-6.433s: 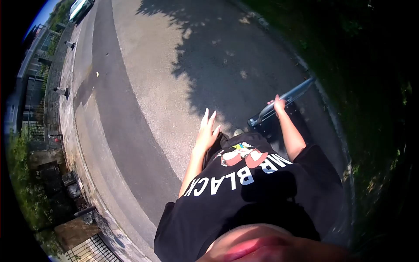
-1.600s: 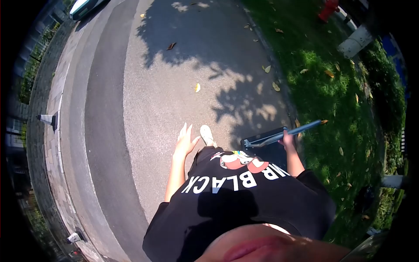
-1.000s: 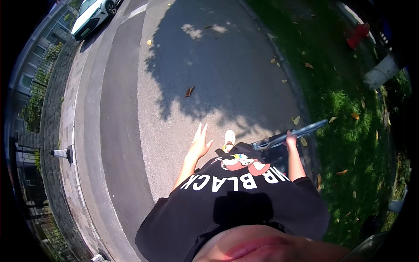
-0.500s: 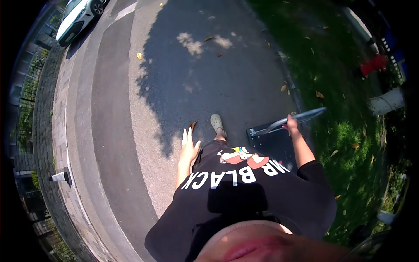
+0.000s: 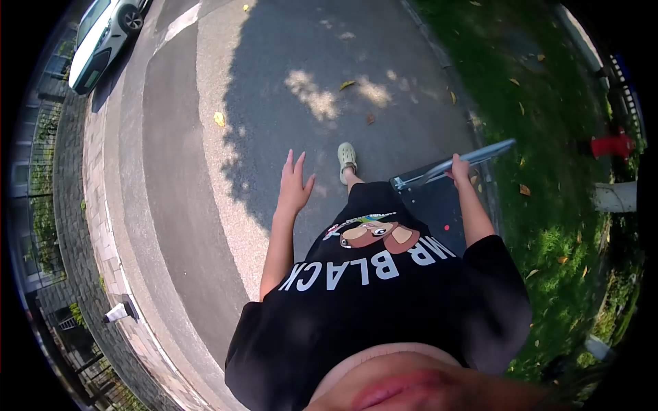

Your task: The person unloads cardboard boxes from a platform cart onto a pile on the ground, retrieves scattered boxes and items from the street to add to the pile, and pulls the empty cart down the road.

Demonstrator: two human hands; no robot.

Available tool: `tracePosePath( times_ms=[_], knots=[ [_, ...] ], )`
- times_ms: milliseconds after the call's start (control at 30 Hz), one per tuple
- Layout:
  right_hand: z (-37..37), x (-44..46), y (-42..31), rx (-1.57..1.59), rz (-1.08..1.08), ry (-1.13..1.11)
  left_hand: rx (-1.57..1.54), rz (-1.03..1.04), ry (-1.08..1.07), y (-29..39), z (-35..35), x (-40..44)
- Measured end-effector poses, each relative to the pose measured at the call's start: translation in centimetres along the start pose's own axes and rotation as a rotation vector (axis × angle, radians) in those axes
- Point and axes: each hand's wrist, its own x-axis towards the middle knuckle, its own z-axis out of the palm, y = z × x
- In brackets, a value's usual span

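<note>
Head view, handle slanting, aimed toward grass

Left of road: pavement, then fence. Ahead left, beside pavement: car. Right of road: grass, with hydrant beside post or trunk. On road, ahead: shoe. At right: board, below handle in right hand.

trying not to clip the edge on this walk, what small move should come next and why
I'd probably have the right grip draw the metal bar slightly inward: its far end appears over the grass, past the path's edge, while the dark board hangs or rests beside the body. The left grip is empty.
</note>
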Motion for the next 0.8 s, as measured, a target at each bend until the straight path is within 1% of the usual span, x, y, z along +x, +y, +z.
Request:
tracePosePath(
  times_ms=[67, 100, 167, 200, 233, 300, 333, 467, 533, 567, 633, 700, 733, 767, 800],
  knots=[
    [4.6, 3.3, -5.2, 0.052, -0.028, 0.035, 0.108, -0.021, 0.004, -3.6, -0.1, 7.1],
    [6.7, 4.9, -8.5, 0.058, -0.042, 0.041, 0.104, -0.009, 0.015, -4.8, -0.2, 10.6],
    [12.0, 7.4, -14.6, -0.001, 0.019, -0.036, 0.130, -0.018, -0.013, -6.6, -1.7, 17.2],
    [14.6, 8.9, -17.3, -0.009, 0.012, -0.035, 0.064, -0.024, -0.017, -7.3, -2.4, 20.6],
    [17.4, 10.5, -19.5, -0.008, 0.022, -0.036, 0.068, -0.027, -0.027, -8.1, -3.7, 23.8],
    [22.0, 14.6, -24.2, -0.048, 0.066, -0.101, 0.036, 0.039, -0.013, -9.5, -5.3, 30.8],
    [24.5, 16.3, -26.4, -0.028, 0.051, -0.080, 0.008, 0.022, -0.015, -10.6, -6.1, 34.1],
    [34.8, 22.6, -37.5, -0.122, 0.022, -0.070, 0.024, 0.015, 0.043, -17.3, -8.3, 48.1],
    [39.7, 26.9, -42.3, -0.098, 0.004, -0.102, 0.027, -0.007, 0.037, -21.3, -9.4, 55.3],
    [42.1, 28.5, -44.1, -0.069, -0.002, -0.138, 0.038, -0.031, 0.022, -23.3, -10.5, 58.4],
    [47.5, 30.9, -49.0, -0.043, -0.019, -0.132, 0.022, -0.029, 0.009, -27.0, -13.2, 65.6],
    [52.8, 33.2, -55.0, -0.080, 0.028, -0.080, -0.040, 0.003, -0.003, -30.3, -15.9, 73.5],
    [55.7, 36.3, -56.8, -0.069, 0.071, -0.034, -0.074, 0.019, 0.013, -31.4, -17.5, 77.7],
    [58.3, 38.0, -59.4, -0.073, 0.066, -0.045, -0.073, 0.028, 0.022, -32.1, -19.1, 82.0],
    [60.7, 39.7, -61.4, -0.049, 0.070, -0.008, -0.027, 0.065, -0.013, -33.1, -20.8, 85.8]
  ],
)
